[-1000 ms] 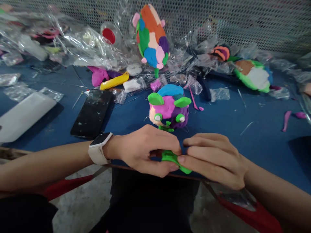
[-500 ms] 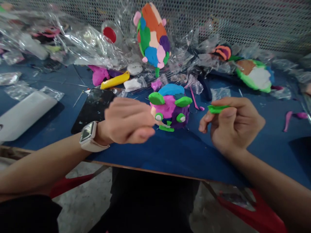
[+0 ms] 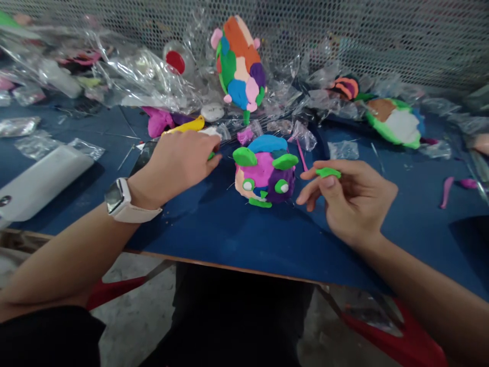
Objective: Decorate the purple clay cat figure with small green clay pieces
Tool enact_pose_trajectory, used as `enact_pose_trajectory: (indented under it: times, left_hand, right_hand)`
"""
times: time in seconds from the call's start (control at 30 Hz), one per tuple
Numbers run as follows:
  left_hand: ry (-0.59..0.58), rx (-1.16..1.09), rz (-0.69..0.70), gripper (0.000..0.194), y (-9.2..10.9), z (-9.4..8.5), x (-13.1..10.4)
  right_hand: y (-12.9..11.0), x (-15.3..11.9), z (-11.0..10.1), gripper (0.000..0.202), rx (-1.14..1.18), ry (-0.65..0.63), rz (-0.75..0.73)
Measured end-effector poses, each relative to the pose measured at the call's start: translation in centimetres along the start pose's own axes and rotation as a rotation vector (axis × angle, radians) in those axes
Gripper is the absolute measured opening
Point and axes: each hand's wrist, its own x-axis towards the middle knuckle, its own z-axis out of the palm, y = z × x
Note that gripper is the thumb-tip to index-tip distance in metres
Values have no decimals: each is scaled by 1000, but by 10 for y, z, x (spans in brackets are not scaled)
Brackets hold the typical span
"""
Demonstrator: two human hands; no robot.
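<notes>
In front of me on the table stands a clay animal figure (image 3: 262,171) in pink, purple, peach and blue, with green ears, green-rimmed white eyes and a green strip below. To its right, my right hand (image 3: 351,199) pinches a flattened piece of green modelling clay (image 3: 328,173) between thumb and fingers. My left hand (image 3: 178,160), palm down, hovers left of the figure over the black slab. A bit of green clay (image 3: 211,155) shows at its closed fingertips; the rest of that grip is hidden. On the left wrist sits a watch (image 3: 118,196).
A multicoloured clay-covered oval (image 3: 240,63) stands behind the figure. Crumpled clear bags (image 3: 148,66) lie along the perforated metal screen (image 3: 298,30). A white case (image 3: 49,181) lies left; another clay-covered piece (image 3: 401,122) and pink clay scraps (image 3: 446,192) lie right.
My left hand has moved left and away from the figure, now over the black slab and the yellow tool. My right hand has come slightly left, still pinching the green clay.
</notes>
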Motion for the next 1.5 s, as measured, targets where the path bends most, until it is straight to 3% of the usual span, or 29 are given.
enact_pose_trajectory:
  times: [0.1,0.23,0.37,0.47,0.57,0.63,0.7,0.83,0.9,1.0,1.07,1.17,1.23,1.33,1.43,1.5]
  left_hand:
    - [-49,-32,109,26,-2,2,-5]
    - [-64,-145,127,28,-3,0,-5]
    - [-97,-173,192,29,-3,-2,-1]
    - [-111,-180,230,26,-4,-3,-1]
    - [-52,-158,186,23,-3,-6,-5]
    - [98,-87,128,24,-1,-9,-7]
    - [369,-42,137,22,2,-12,-9]
    - [795,-278,388,9,15,-15,-13]
    - [843,-411,523,13,24,-14,-15]
    - [770,-441,685,19,39,-13,-17]
    - [713,-441,671,21,48,-17,-17]
    - [726,-503,621,12,59,-31,-11]
    - [726,-612,555,5,63,-40,-2]
    - [637,-762,461,6,63,-43,14]
    - [617,-821,494,7,59,-31,25]
    - [651,-772,524,8,55,-19,26]
  right_hand:
    - [0,-1,-1,10,7,-7,20]
    - [3,-2,-2,9,22,11,65]
    - [4,-1,-1,8,-34,29,19]
    - [5,-1,-1,21,-31,16,-17]
    - [6,-1,-4,28,8,-16,-29]
    - [7,-2,-6,28,-7,-51,-38]
    - [6,-3,-6,27,-55,-83,-48]
    - [5,-8,0,33,-63,-106,-100]
    - [3,-10,4,41,-26,-112,-125]
    - [-3,-7,8,41,-24,-157,-140]
    - [-11,2,8,37,-62,-201,-159]
    - [-22,23,7,31,-140,-244,-194]
    - [-25,38,6,32,-151,-183,-207]
    - [-20,52,6,36,-168,-78,-305]
    - [-8,53,6,29,-268,38,-405]
    - [-1,49,6,23,-331,33,-438]
